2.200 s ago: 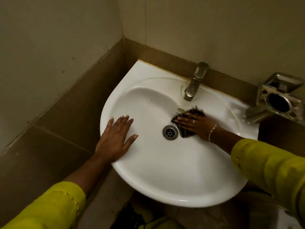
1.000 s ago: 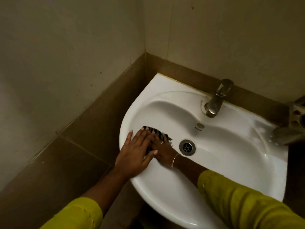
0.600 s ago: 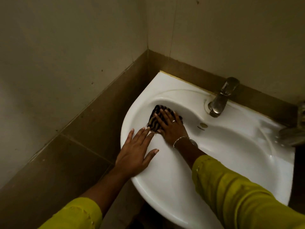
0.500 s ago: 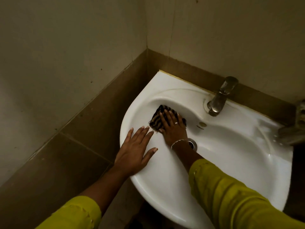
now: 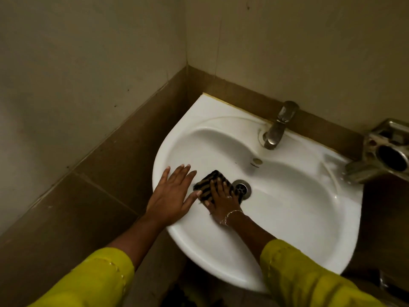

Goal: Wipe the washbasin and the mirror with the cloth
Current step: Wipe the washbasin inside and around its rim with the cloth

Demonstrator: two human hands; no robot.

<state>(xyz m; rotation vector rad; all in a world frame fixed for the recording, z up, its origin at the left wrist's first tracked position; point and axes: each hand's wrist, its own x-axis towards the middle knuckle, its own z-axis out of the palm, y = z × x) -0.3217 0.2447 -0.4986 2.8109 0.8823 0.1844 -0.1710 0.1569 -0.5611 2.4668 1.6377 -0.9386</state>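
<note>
A white corner washbasin (image 5: 287, 218) is fixed against brown wall tiles. My right hand (image 5: 221, 201) lies flat inside the bowl, pressing a dark striped cloth (image 5: 207, 185) onto the porcelain just left of the metal drain (image 5: 243, 189). My left hand (image 5: 171, 194) rests flat on the basin's left rim, fingers spread, holding nothing, its thumb close to the cloth. No mirror is in view.
A steel tap (image 5: 276, 127) stands at the back of the basin, with an overflow hole (image 5: 256, 161) below it. A metal wall holder (image 5: 382, 151) juts out over the right rim. Walls close in on the left and back.
My right hand slid the cloth from the bowl's upper left slope down toward the drain. The left hand stayed on the rim. The view shifted slightly.
</note>
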